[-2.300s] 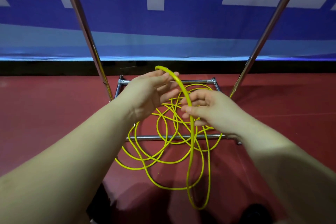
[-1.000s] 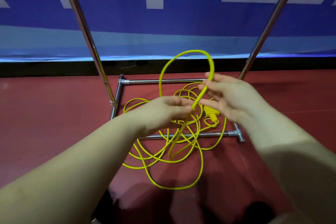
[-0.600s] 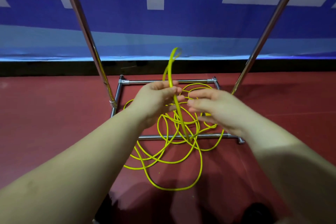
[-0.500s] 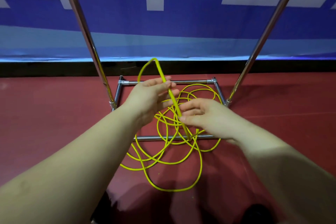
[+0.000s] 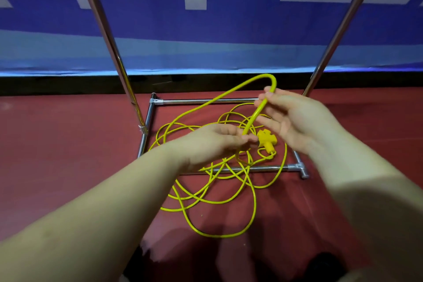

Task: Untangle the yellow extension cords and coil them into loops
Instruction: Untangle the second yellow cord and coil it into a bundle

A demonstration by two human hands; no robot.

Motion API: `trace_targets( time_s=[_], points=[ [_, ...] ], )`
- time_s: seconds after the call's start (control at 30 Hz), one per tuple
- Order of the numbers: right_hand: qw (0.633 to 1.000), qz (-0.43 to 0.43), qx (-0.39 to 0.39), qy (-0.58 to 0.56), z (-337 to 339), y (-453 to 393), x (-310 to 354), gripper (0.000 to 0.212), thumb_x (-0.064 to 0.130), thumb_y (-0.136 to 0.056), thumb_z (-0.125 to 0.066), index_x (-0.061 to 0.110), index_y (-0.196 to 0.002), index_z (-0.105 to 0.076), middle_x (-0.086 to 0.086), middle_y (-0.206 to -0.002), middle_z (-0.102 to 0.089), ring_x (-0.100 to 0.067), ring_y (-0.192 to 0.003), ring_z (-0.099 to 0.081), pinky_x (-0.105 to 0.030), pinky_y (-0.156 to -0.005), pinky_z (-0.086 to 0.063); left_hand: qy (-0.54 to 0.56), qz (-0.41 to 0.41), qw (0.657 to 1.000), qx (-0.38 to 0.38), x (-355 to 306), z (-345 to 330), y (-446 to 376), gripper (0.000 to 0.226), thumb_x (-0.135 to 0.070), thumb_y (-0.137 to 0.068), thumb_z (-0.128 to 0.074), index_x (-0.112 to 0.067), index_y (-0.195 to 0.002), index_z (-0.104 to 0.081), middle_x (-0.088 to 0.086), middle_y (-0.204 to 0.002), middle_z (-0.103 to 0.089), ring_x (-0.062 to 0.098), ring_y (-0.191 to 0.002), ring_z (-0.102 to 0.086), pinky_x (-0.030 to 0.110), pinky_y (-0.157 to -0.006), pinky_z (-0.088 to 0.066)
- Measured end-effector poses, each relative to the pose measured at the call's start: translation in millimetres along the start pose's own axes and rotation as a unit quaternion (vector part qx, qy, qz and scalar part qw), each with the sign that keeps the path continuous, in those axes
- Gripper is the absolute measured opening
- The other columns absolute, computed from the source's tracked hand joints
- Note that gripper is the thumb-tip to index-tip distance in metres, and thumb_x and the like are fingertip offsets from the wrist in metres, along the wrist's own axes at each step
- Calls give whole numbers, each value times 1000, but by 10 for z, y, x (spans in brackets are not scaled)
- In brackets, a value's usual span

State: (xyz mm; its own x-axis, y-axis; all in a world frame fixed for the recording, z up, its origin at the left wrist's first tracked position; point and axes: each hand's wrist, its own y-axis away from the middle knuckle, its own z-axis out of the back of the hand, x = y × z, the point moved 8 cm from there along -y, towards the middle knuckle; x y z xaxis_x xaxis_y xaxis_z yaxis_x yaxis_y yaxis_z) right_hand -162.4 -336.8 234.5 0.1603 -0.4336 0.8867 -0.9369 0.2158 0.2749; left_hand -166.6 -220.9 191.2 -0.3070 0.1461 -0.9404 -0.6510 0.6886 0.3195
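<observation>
Both hands hold one raised stretch of the yellow extension cord (image 5: pixel 219 101). Left hand (image 5: pixel 215 142): grip pinches the cord at the fingertips, low, just above the tangle. Right hand (image 5: pixel 295 119): fingers only loosely curled, cord passing between thumb and forefinger near the top of a bend; grip looks light, and whether it actually pinches the cord I cannot tell because of motion blur. Between the two hands the cord runs steeply upward, arches over just above the right hand, then descends leftward into the pile.

Rest of the cord: a loose tangle of overlapping loops on the red floor (image 5: pixel 68 155), partly inside the rectangular base of a chrome metal rack (image 5: pixel 229 169), partly draped over its near bar toward the camera. Yellow multi-outlet socket head (image 5: pixel 266 141) lies on the floor within the base, just right of the left fingertips, below the right hand.

Two chrome uprights rise from the base. Blue and white banner (image 5: pixel 229 30) behind.
</observation>
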Motion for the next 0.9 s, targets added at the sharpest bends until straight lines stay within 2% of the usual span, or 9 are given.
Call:
trace_targets(
  time_s=[0.13, 0.23, 0.37, 0.47, 0.53, 0.6, 0.7, 0.8, 0.9],
  points=[
    [1000, 9, -4, 1, 53, -34, -8, 12, 7, -91, -54, 9, -101, -58, -3, -81, -67, -13, -76, -69, -28, -62, -59, -11, -35, 999, -29, -90, 63, -13, 21, -7, -98, -41, -14, -92, -60, 1, -85, -66, 3, -72, -65, 16, -75, -52],
    [988, -2, 30, 149, 32, -24, -104, 11, 15, -90, -57, 15, -101, -60, -4, -95, -66, -17, -93, -65, -36, -82, -55, -3, -62, 993, -97, -172, 219, -3, 20, -12, -99, -40, -18, -95, -59, -3, -77, -66, 6, -67, -64, 22, -68, -53],
    [905, -7, 123, 407, -79, 68, -354, 23, 27, -80, -69, 23, -102, -62, 2, -106, -69, -13, -102, -64, -35, -91, -50, 47, -79, 983, -158, -260, 410, 40, 19, -17, -100, -41, -18, -98, -59, -8, -68, -68, 4, -57, -63, 24, -62, -52],
    [830, 22, 188, 524, -194, 151, -532, 20, 19, -79, -72, 22, -96, -63, -3, -99, -69, -13, -91, -65, -34, -90, -52, 82, -86, 978, -169, -342, 476, 76, 18, -17, -99, -42, -16, -99, -60, -6, -73, -71, 4, -56, -63, 21, -55, -53],
    [802, 52, 210, 557, -273, 191, -565, 14, 15, -82, -68, 28, -84, -63, -3, -90, -68, -10, -77, -62, -32, -82, -52, 109, -92, 974, -175, -392, 519, 97, 18, -16, -99, -42, -14, -100, -60, -5, -75, -72, 4, -57, -65, 18, -51, -53],
    [811, 89, 194, 545, -308, 177, -478, 20, 11, -83, -67, 29, -77, -62, -9, -87, -68, -9, -71, -57, -33, -75, -50, 156, -100, 965, -187, -413, 570, 109, 18, -16, -99, -42, -13, -100, -60, -2, -78, -73, 5, -60, -67, 18, -52, -53],
    [876, 109, 146, 447, -303, 161, -273, 18, 7, -84, -65, 25, -81, -63, -12, -82, -70, -10, -68, -58, -26, -68, -48, 211, -105, 956, -177, -384, 556, 94, 17, -13, -98, -42, -9, -103, -57, 6, -89, -70, 13, -72, -70, 22, -64, -57],
    [954, 62, 92, 279, -221, 124, -128, 14, 8, -91, -54, 21, -89, -61, 2, -79, -69, -7, -67, -66, -22, -66, -53, 139, -47, 983, -110, -202, 308, 36, 23, -16, -98, -42, -11, -116, -54, 2, -96, -68, 15, -87, -66, 29, -87, -49],
    [994, 22, 29, 103, -65, 50, -56, 11, 12, -93, -50, 18, -89, -58, 5, -77, -66, -4, -62, -67, -21, -58, -56, 46, -7, 998, -32, -19, 19, 6, 17, -16, -97, -44, -18, -100, -61, -4, -92, -65, 10, -89, -60, 21, -86, -45]
  ],
)
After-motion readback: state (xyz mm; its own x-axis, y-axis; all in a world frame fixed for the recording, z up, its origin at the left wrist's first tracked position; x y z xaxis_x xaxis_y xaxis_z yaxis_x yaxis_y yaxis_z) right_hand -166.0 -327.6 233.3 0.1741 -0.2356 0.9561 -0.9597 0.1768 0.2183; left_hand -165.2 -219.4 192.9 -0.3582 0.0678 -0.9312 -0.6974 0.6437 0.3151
